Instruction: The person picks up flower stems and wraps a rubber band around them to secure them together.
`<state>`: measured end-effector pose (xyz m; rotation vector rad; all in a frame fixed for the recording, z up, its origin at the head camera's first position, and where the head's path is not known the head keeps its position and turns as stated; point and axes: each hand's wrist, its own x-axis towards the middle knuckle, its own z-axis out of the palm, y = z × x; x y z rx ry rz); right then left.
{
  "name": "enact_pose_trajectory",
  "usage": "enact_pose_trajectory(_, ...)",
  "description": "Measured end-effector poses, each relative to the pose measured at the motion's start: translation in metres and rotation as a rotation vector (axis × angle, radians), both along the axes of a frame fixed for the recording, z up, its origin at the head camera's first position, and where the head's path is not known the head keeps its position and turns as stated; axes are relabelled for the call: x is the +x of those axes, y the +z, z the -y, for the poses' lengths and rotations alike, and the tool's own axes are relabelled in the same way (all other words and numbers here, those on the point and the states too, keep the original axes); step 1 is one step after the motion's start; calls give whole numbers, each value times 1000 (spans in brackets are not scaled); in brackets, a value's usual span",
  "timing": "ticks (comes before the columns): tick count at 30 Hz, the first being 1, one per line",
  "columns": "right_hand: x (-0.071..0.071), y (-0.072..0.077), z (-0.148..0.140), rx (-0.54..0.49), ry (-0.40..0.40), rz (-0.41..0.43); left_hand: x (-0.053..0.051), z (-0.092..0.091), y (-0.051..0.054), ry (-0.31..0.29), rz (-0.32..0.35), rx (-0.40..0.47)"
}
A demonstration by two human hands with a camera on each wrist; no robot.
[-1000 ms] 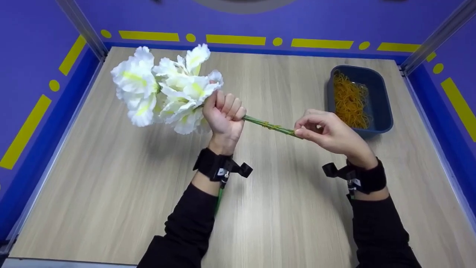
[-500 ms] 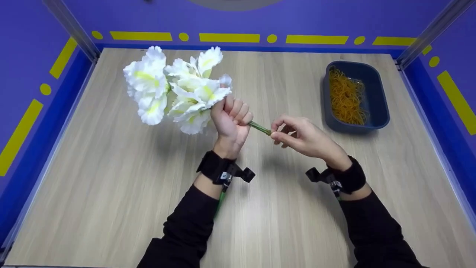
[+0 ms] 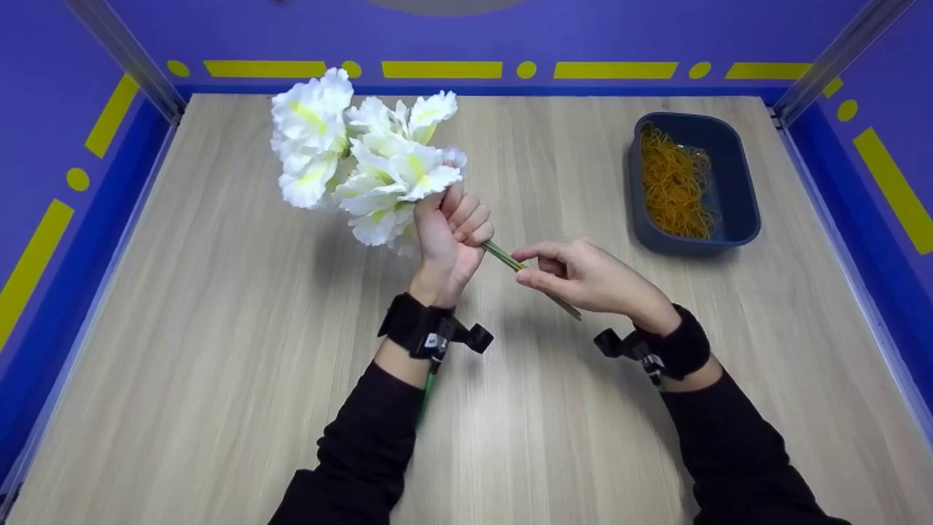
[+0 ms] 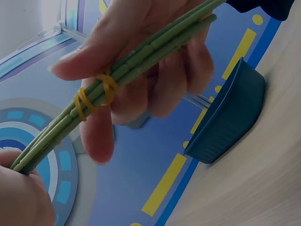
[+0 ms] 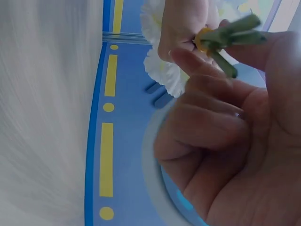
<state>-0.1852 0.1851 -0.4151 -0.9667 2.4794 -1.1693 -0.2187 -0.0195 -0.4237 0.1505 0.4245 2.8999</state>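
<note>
White artificial flowers (image 3: 397, 171) with yellow-green centers are bunched above my left hand (image 3: 452, 237). That hand grips their green stems (image 3: 503, 255) in a fist just under the blossoms. The bare stem ends slant down to the right. A yellow rubber band (image 4: 109, 87) wraps in loops round the stems, seen closely in the left wrist view. At the band is my right hand (image 3: 590, 277). Its thumb and index finger lie on either side of the stems, their tips parted; the other fingers are bent and hold nothing.
A dark blue-grey plastic bin (image 3: 736, 189) stands at the back right of the wooden table (image 3: 219, 364). Many loose yellow rubber bands (image 3: 674, 189) lie in its left part. Blue panels with yellow dashes wall the table at the back and sides.
My right hand has come left along the stems with the rubber band, toward my left hand, and its fingertips have parted. The stem ends now stick out past it. The flowers tilted upward.
</note>
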Motion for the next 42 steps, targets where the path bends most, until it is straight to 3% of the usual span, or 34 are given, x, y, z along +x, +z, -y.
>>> enact_pose_trajectory(7, 2, -6, 7, 56, 17, 48, -2, -4, -4, -46, 72, -85)
enact_pose_trajectory(10, 3, -9, 10, 75, 10, 51, -5, -5, -5, -64, 155, -168)
enact_pose_trajectory(13, 4, -11, 13, 73, -22, 45, -9, -7, -6, -68, 184, -282)
enact_pose_trajectory(21, 3, -17, 15, 47, -147, 87, -8, -8, -4, -85, 19, -634)
enact_pose_trajectory(25, 3, -18, 14, 28, -168, 118, -8, -5, -4, -83, -106, -868)
enact_pose_trajectory(28, 3, -20, 14, 18, -175, 126, -8, -4, -4, -94, -191, -997)
enact_pose_trajectory(36, 2, -27, 13, 32, -176, 140, -10, -4, -7, -128, -288, -1196)
enact_pose_trajectory(42, 0, -34, 12, 88, -186, 95, -12, -6, -13, -123, -331, -1295)
